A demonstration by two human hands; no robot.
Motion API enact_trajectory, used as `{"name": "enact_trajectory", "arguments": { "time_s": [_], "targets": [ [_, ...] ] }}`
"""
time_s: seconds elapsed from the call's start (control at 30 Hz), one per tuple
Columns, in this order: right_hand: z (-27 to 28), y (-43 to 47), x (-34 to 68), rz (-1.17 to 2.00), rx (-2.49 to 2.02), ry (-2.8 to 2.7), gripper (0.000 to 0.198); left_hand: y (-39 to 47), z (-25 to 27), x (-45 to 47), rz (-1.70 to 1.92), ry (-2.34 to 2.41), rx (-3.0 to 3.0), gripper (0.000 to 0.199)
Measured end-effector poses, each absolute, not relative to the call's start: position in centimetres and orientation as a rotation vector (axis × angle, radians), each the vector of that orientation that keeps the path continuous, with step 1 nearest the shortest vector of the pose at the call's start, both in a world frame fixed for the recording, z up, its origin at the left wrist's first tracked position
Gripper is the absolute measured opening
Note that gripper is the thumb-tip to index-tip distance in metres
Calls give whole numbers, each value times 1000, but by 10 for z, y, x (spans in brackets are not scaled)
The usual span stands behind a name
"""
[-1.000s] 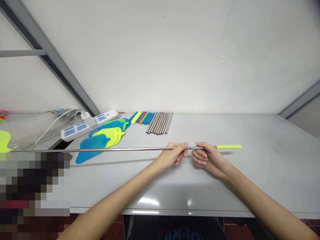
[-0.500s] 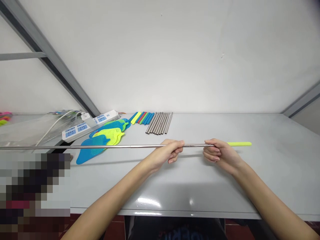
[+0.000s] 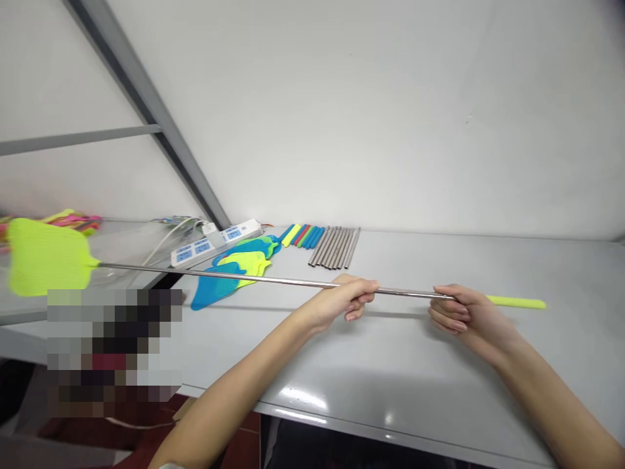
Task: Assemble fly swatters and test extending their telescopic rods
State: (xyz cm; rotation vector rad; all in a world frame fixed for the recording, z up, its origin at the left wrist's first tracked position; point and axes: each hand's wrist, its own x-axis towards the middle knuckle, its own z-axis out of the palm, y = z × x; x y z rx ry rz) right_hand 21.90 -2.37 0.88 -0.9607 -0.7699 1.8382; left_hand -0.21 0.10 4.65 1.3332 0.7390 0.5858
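A long fly swatter point(image 3: 293, 281) stretches across the view above the table. It has a yellow-green mesh head at far left, a thin metal telescopic rod and a yellow-green grip at right. My left hand point(image 3: 349, 301) is closed around the middle of the rod. My right hand point(image 3: 454, 312) closes on the rod's thicker end, beside the grip. Loose blue swatter heads point(image 3: 217, 285) and a yellow swatter head point(image 3: 251, 262) lie in an overlapping pile behind the rod. Coloured grips point(image 3: 305, 236) and several metal rods point(image 3: 336, 247) lie in rows near the wall.
A white power strip point(image 3: 219, 241) with a plug and cable lies at the back left. Pink and yellow pieces point(image 3: 68, 218) and clear plastic lie farther left. A grey metal post point(image 3: 161, 124) rises behind. The table's front edge point(image 3: 342, 426) runs below my arms.
The view has swung left, so the swatter's yellow head is now visible. The swatter now slopes slightly down to the right. Both hands keep their hold, a little farther apart.
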Motion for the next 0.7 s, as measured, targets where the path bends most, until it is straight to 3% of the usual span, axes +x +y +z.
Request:
{"name": "enact_trajectory", "arguments": {
  "time_s": [0.7],
  "targets": [
    [-3,-17,234,1792,-1004,-596,45,-4,42,11,611,641,1329,31]
  ]
}}
